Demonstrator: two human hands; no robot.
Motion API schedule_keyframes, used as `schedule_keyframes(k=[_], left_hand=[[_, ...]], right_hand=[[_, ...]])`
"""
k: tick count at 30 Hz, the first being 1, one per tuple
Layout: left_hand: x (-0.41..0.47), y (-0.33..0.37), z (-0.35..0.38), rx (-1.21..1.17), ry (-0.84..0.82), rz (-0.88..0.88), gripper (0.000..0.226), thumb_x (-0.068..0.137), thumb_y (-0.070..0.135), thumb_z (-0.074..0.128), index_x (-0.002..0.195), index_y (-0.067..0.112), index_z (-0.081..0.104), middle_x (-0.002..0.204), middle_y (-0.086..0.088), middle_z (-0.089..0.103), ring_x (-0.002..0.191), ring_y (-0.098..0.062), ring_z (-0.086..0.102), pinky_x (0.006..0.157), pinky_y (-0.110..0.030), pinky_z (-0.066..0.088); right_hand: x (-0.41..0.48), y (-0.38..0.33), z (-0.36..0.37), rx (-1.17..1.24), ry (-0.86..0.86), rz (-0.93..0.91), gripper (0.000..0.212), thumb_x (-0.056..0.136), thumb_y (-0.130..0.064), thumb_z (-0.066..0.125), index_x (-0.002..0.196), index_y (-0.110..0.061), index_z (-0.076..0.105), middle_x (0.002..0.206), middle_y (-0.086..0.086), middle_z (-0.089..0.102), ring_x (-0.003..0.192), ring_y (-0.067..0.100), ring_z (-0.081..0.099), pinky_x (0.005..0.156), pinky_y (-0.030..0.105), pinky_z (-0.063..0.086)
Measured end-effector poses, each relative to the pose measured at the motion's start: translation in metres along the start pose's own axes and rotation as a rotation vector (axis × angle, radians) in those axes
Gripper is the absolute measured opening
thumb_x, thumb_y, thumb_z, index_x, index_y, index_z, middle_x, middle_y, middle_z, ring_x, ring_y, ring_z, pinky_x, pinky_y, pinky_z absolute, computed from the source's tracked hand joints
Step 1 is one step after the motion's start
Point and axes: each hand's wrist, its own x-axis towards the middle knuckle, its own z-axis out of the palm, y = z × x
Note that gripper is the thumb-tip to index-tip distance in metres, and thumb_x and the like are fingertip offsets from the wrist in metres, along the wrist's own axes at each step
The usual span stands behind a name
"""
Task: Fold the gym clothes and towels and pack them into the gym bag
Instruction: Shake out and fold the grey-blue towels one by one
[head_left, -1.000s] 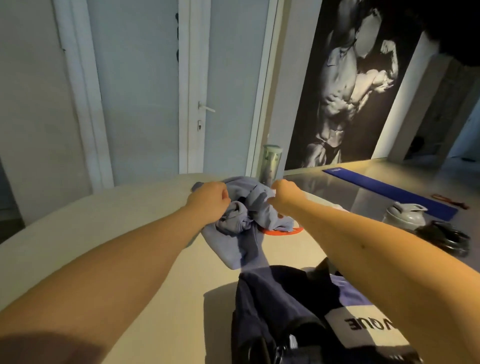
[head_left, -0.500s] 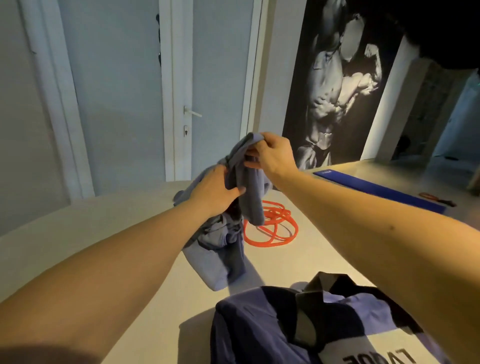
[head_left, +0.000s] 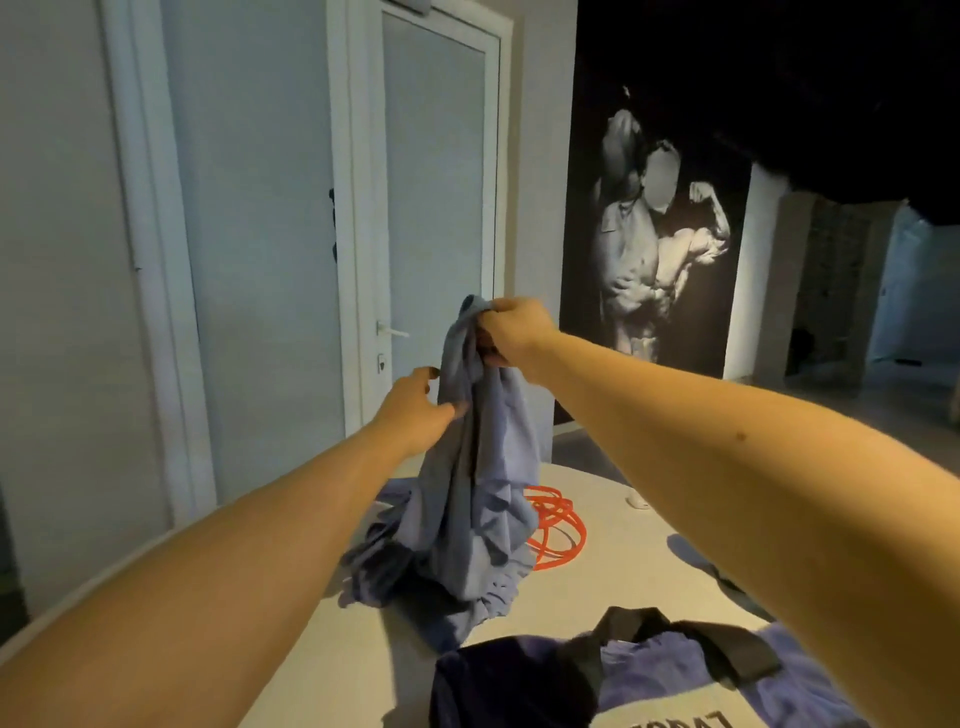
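The right hand (head_left: 511, 325) pinches the top end of the blue-grey garment (head_left: 483, 467), fingers curled tight over a bunched edge. The left hand (head_left: 415, 410) sits lower on the garment's left side with its thumb against the fabric. Whether its fingers close on the cloth behind cannot be told. One second earlier both hands were clenched in the garment as a crumpled heap on the tabletop (head_left: 623, 561). The right hand has since lifted one end clear, so the cloth now hangs lengthwise in a loose column. Its lower end remains bunched on the tabletop toward the far edge, just beside the orange band (head_left: 558, 530), which the heap had mostly covered. The gym bag (head_left: 649, 675) lies at the near edge, apart from the garment. Judgement: the step in hand is shaking out and orienting the garment before folding. No fold is made and nothing is packed. The next move probably calls for the left hand to find a second corner or seam.
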Motion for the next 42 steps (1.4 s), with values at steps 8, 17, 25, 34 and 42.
schedule_keyframes(k=[8,17,25,34,42], left_hand=[[-0.023,0.056,-0.054,-0.003,0.078,0.100,0.030,0.100,0.039,0.060,0.105,0.010,0.067,0.094,-0.006,0.067,0.088,-0.027,0.063,0.079,-0.038,0.050],[-0.085,0.118,-0.160,-0.011,0.438,0.157,0.024,0.106,0.023,0.044,0.096,0.005,0.056,0.083,-0.004,0.055,0.077,-0.022,0.052,0.062,-0.031,0.035],[-0.159,0.145,-0.230,0.173,0.415,0.200,0.026,0.105,0.021,0.046,0.092,0.005,0.061,0.081,0.000,0.057,0.076,-0.017,0.052,0.059,-0.024,0.034],[-0.290,0.058,-0.176,0.314,0.165,0.081,0.016,0.101,0.022,0.054,0.095,0.015,0.067,0.091,-0.001,0.067,0.083,-0.016,0.060,0.066,-0.026,0.042],[-0.368,-0.030,-0.114,0.485,-0.049,-0.079,0.020,0.098,0.033,0.060,0.094,0.014,0.067,0.097,-0.008,0.067,0.090,-0.027,0.061,0.079,-0.038,0.049]], right_hand=[[-0.024,-0.066,-0.019,0.219,0.037,-0.201,0.025,0.105,-0.025,0.050,0.089,-0.025,0.069,0.099,0.011,0.072,0.100,0.028,0.070,0.093,0.043,0.058],[-0.087,-0.148,-0.043,0.272,0.005,-0.211,0.022,0.103,-0.020,0.055,0.089,-0.017,0.071,0.105,0.019,0.073,0.104,0.036,0.070,0.090,0.046,0.060],[-0.153,-0.172,-0.037,0.121,-0.162,-0.044,0.030,0.104,-0.029,0.053,0.113,-0.003,0.068,0.107,0.015,0.073,0.100,0.029,0.071,0.084,0.041,0.062],[-0.246,-0.057,0.016,0.005,-0.509,0.264,0.039,0.106,-0.029,0.050,0.123,0.004,0.061,0.114,0.022,0.072,0.105,0.032,0.070,0.084,0.040,0.061],[-0.316,0.027,0.076,-1.040,-0.759,-0.042,0.044,0.096,-0.024,0.061,0.133,-0.003,0.054,0.131,0.018,0.061,0.108,0.030,0.065,0.087,0.036,0.056]])
